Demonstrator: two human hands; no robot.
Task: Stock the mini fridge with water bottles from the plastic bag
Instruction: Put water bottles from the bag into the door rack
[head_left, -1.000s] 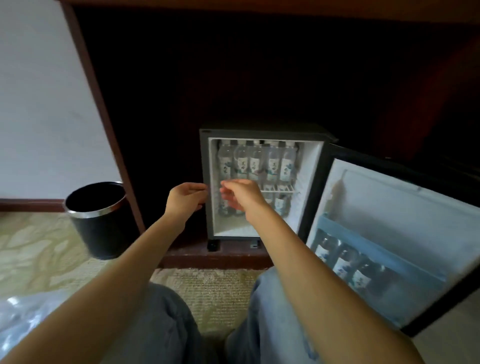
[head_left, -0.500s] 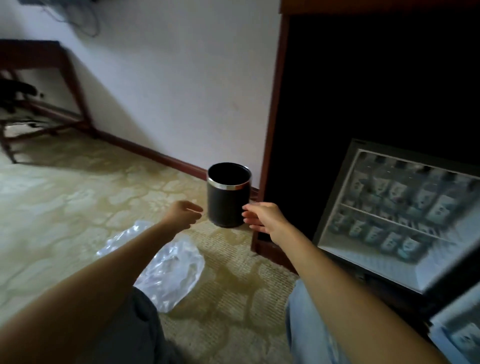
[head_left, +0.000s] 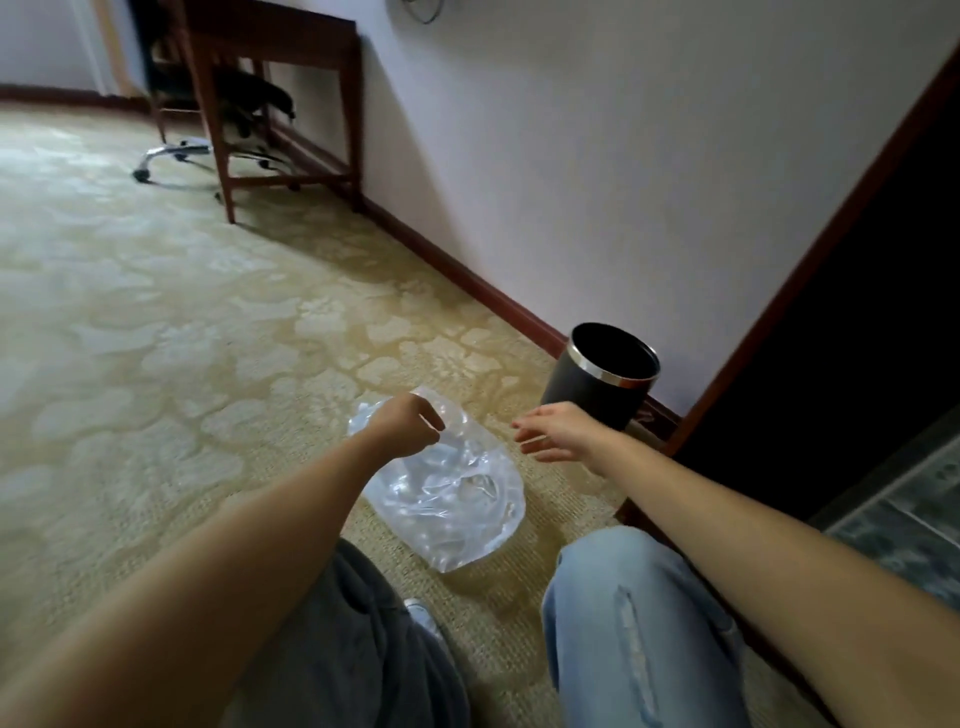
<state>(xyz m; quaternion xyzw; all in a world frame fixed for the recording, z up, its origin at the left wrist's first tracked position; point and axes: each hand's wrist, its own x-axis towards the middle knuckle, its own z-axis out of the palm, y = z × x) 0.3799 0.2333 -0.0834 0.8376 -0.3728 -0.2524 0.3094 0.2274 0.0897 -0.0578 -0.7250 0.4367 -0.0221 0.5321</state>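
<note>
A clear, crumpled plastic bag (head_left: 452, 499) lies flat on the carpet in front of my knees; I see no bottle in it. My left hand (head_left: 408, 428) hovers over the bag's far end, fingers loosely curled downward and holding nothing that I can see. My right hand (head_left: 558, 431) is just right of the bag, fingers spread and empty. A blurred corner of the open mini fridge (head_left: 904, 525) shows at the right edge; its bottles cannot be made out.
A black waste bin (head_left: 597, 384) with a chrome rim stands against the white wall just beyond my right hand. A dark wooden cabinet side (head_left: 810, 270) rises on the right. A wooden desk (head_left: 280, 98) and office chair stand far back on the patterned carpet.
My view has swung left from the fridge to the floor. Both hands left the fridge opening and moved down to the plastic bag, the left one now over it.
</note>
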